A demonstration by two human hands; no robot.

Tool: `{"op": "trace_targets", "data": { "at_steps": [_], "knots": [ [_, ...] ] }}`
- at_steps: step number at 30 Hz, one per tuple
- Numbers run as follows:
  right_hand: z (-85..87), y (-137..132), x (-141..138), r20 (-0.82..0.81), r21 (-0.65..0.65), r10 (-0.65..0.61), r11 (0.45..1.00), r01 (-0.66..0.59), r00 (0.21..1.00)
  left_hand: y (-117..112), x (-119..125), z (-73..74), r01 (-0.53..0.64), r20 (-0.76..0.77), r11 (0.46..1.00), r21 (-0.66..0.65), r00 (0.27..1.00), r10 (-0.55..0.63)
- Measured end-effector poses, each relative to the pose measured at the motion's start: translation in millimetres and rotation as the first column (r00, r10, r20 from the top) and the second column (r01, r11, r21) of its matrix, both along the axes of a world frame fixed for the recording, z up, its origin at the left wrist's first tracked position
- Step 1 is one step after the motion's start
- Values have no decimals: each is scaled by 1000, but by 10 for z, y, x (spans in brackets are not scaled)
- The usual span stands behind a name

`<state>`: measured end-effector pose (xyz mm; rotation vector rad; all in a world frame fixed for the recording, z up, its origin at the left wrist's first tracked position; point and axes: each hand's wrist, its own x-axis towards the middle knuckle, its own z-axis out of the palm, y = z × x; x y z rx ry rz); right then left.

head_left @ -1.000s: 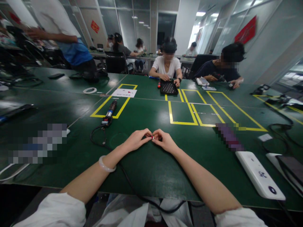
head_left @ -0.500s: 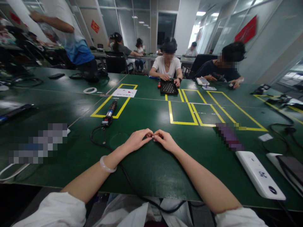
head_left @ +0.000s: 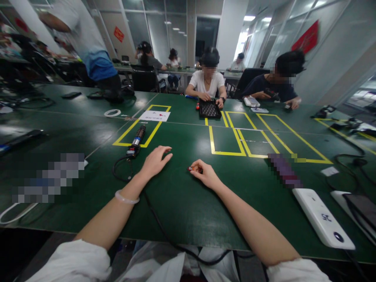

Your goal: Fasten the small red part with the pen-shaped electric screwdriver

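One small red part (head_left: 192,169) pinched in right hand (head_left: 206,175), left hand (head_left: 155,160) spread and empty, green table (head_left: 182,213), black tray (head_left: 209,109) beyond

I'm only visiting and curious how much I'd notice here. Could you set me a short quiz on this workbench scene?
1. True or false: the left hand and the right hand both pinch the small red part.
2. The corded tool lies: A) in the right hand; B) across a yellow tape line; C) under the left hand.
3. Which hand is open and holds nothing?
Key: 1 false, only the right hand holds it; 2 B; 3 the left hand.
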<state>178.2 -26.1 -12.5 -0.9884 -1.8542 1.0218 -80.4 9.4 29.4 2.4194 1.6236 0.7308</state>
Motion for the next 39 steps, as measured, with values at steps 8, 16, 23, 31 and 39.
{"op": "trace_targets", "data": {
  "at_steps": [8,16,23,31,39],
  "knots": [
    [-9,-1,-6,47,-20,-3,1000,4,999,317,-898,-113,-596,-290,799,75,754,589],
    [11,-4,5,75,-9,-14,1000,15,997,390,-1018,-107,-661,-319,748,-50,721,616],
    [-14,4,4,77,9,-18,1000,17,997,415,-972,-113,-637,-304,767,-78,747,591],
    [-36,16,-8,85,14,-18,1000,16,996,290,-591,-113,-507,-287,859,-71,835,469],
    [-30,25,4,97,14,-33,999,32,995,-23,43,-115,-175,-245,983,-48,956,159]
  ]
}}
